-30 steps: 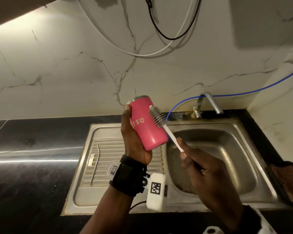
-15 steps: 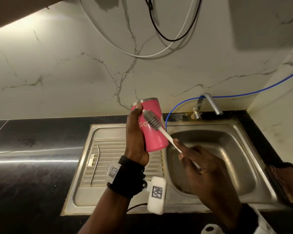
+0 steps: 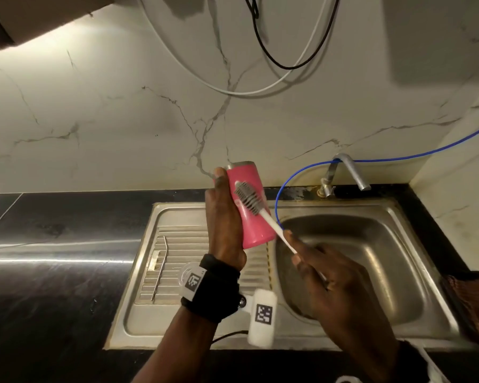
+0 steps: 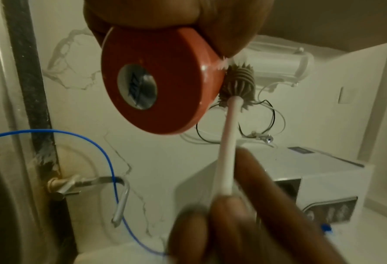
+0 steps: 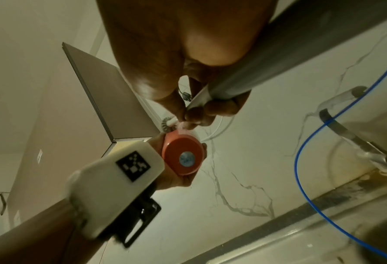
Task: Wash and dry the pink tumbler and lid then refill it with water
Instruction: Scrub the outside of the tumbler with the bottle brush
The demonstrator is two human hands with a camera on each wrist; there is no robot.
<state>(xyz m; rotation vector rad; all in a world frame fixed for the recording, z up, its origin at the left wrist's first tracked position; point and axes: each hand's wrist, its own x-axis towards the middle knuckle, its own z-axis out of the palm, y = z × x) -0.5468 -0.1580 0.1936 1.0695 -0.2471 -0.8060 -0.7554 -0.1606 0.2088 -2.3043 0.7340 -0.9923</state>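
My left hand (image 3: pixel 224 217) grips the pink tumbler (image 3: pixel 253 217) above the edge between drainboard and sink bowl, tilted with its steel rim away from me. The tumbler's base (image 4: pixel 151 85) with a round silver disc faces the left wrist view, and the base (image 5: pixel 183 155) shows again in the right wrist view. My right hand (image 3: pixel 324 275) holds the white handle of a bottle brush (image 3: pixel 277 230). Its grey bristle head (image 3: pixel 246 199) lies against the tumbler's outer wall; the bristle head (image 4: pixel 238 82) touches the side near the base. A clear lid (image 3: pixel 188 275) lies on the drainboard, partly hidden by my wrist.
A steel sink (image 3: pixel 371 258) with drainboard (image 3: pixel 161 322) sits in a black counter. A bent metal straw (image 3: pixel 159 268) lies on the drainboard. The tap (image 3: pixel 349 172) and a blue hose (image 3: pixel 282 189) stand behind the bowl. A brown cloth (image 3: pixel 473 302) lies at the right.
The brush head slid leftward and up along the tumbler's wall. My left hand turned the tumbler, so its lettering no longer shows, and both hands drifted slightly right.
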